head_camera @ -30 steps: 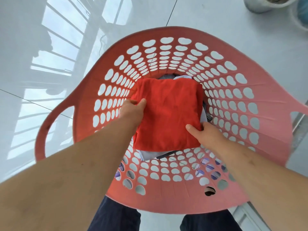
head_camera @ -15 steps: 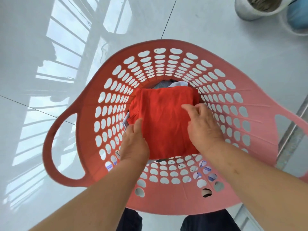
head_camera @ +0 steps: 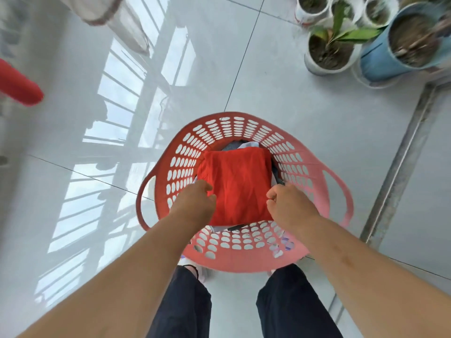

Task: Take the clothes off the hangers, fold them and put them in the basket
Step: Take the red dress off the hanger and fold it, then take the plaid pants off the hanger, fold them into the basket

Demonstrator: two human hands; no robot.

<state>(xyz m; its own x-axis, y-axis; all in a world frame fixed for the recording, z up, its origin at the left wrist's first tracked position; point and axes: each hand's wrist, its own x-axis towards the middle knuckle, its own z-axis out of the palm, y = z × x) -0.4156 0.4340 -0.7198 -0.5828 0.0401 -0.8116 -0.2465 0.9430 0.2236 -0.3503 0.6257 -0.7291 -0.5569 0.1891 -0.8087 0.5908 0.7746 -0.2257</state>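
A folded red garment (head_camera: 238, 184) lies on top of other folded clothes inside the pink perforated basket (head_camera: 314, 164) on the floor. My left hand (head_camera: 195, 203) hovers above the garment's left edge with fingers loosely curled, holding nothing. My right hand (head_camera: 290, 206) hovers above its right edge, fingers also curled and empty. Grey and white cloth (head_camera: 240, 145) peeks out beyond the red garment's far side.
Several potted plants (head_camera: 329, 45) and a blue pot (head_camera: 400, 42) stand at the far right. A metal floor rail (head_camera: 400, 157) runs along the right. A red garment (head_camera: 18, 85) and a pale one (head_camera: 102, 11) hang blurred at the upper left. My legs stand behind the basket.
Both hands have let go of the red garment and lifted away from it. The view has pulled back and up, so the basket looks smaller and the plants appear.
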